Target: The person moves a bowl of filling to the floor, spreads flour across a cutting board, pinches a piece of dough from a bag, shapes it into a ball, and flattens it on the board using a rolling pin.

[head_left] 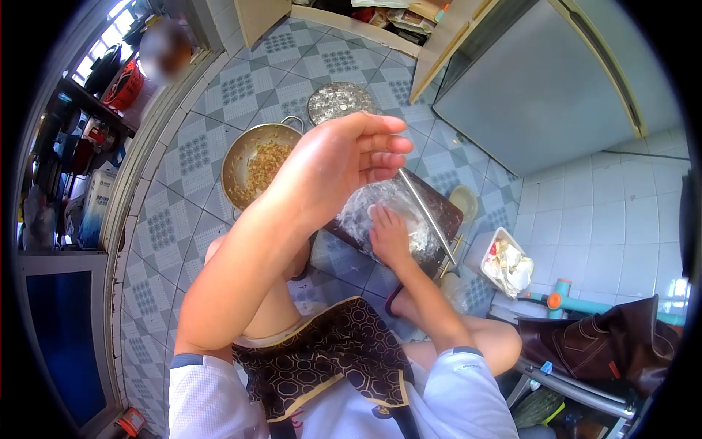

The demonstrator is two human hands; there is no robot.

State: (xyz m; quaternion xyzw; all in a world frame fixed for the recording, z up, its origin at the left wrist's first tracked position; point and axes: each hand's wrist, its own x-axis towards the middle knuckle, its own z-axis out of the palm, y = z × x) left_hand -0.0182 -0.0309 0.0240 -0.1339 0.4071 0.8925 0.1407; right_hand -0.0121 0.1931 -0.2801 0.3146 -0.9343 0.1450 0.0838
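Holding nothing, the left hand (365,150) hovers half-open; the right hand (390,235) reaches down, touching white dough (371,211), grip unclear.

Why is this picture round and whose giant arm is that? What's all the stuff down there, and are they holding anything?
There's no robot here. A person wears a camera on their head, looking down, so there is just this one picture, dark at the corners. The arm looks giant because it is close to the camera.

Their left hand is raised, and I see nothing in it. Their right hand is touching a small pale piece on a dark board; I can't tell whether it's gripped. White powder covers much of the board, and a long thin rod lies across it.

Nearby are a metal pan with chopped food inside and a round, powdery tray on the tiled floor.
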